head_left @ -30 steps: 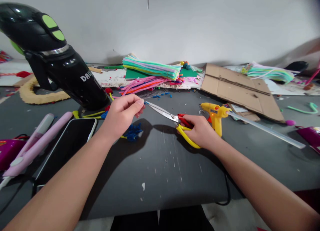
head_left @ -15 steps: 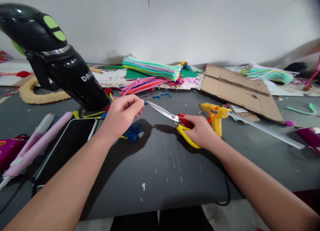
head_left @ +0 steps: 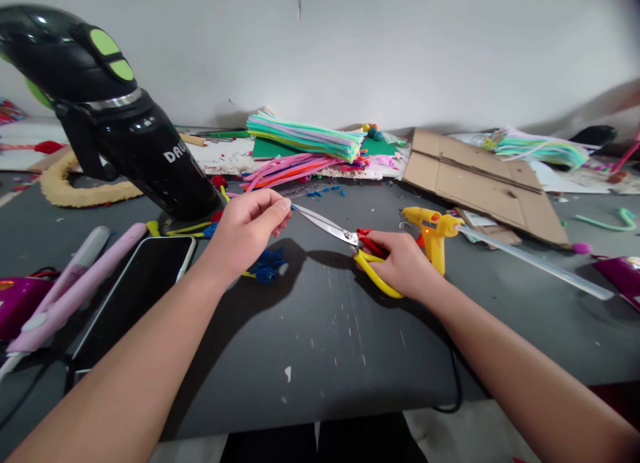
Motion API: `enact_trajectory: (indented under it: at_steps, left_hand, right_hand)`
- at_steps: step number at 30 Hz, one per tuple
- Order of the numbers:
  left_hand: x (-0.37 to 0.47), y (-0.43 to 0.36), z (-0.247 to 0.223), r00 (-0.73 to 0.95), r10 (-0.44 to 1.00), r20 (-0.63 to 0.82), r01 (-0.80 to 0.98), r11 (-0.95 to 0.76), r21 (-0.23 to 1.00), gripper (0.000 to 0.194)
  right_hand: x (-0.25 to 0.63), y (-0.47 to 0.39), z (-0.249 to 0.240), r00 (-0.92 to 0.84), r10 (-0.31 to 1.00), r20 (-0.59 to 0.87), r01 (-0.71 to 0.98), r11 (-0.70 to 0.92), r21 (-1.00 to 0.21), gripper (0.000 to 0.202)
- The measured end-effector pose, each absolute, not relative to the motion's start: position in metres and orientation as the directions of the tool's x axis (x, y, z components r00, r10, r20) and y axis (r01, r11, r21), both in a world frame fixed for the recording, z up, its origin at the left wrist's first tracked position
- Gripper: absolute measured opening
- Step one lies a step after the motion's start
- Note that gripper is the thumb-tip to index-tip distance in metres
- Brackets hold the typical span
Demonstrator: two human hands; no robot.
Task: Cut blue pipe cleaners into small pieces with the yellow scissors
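Observation:
My left hand is closed in a pinch, with a small blue bit showing at its fingertips beside the tips of the scissors. My right hand grips the red and yellow handles of the scissors, whose blades point left toward the pinch. Just below and right of the left hand, a blue fuzzy piece lies on the grey table. A yellow glue gun with a long clear glue stick rests right behind my right hand.
A black bottle stands at the back left, near a phone and a pink straightener. Pastel pipe cleaners and pink ones lie at the back. Cardboard is at the back right.
A small blue bit now shows between my left fingertips and the scissor tips. The scissor blades look slightly more parted. Both hands have barely moved.

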State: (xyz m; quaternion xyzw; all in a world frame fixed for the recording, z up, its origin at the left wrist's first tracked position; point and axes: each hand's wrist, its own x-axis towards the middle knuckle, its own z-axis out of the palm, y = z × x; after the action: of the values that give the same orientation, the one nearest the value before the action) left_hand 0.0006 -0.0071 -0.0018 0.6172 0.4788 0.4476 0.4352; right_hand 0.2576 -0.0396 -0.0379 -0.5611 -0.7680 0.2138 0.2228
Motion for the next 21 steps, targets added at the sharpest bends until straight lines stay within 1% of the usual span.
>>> enact_trajectory:
  at_steps: [6, 14, 21]
  left_hand:
    - [0.0008, -0.0078, -0.0018, 0.144, 0.982, 0.122, 0.211, -0.151, 0.966, 0.017]
    - [0.001, -0.0056, -0.0049, 0.142, 0.983, 0.114, 0.156, -0.136, 0.978, 0.016]
    - [0.0007, -0.005, -0.0074, 0.147, 0.982, 0.118, 0.086, -0.131, 0.988, 0.013]
  right_hand:
    - [0.2581, -0.0397, -0.0377, -0.268, 0.957, 0.113, 0.772, 0.283, -0.569, 0.027]
    - [0.2572, -0.0396, -0.0367, -0.264, 0.959, 0.1, 0.771, 0.272, -0.576, 0.026]
    - [0.258, -0.0385, -0.0391, -0.252, 0.962, 0.109, 0.788, 0.269, -0.553, 0.027]
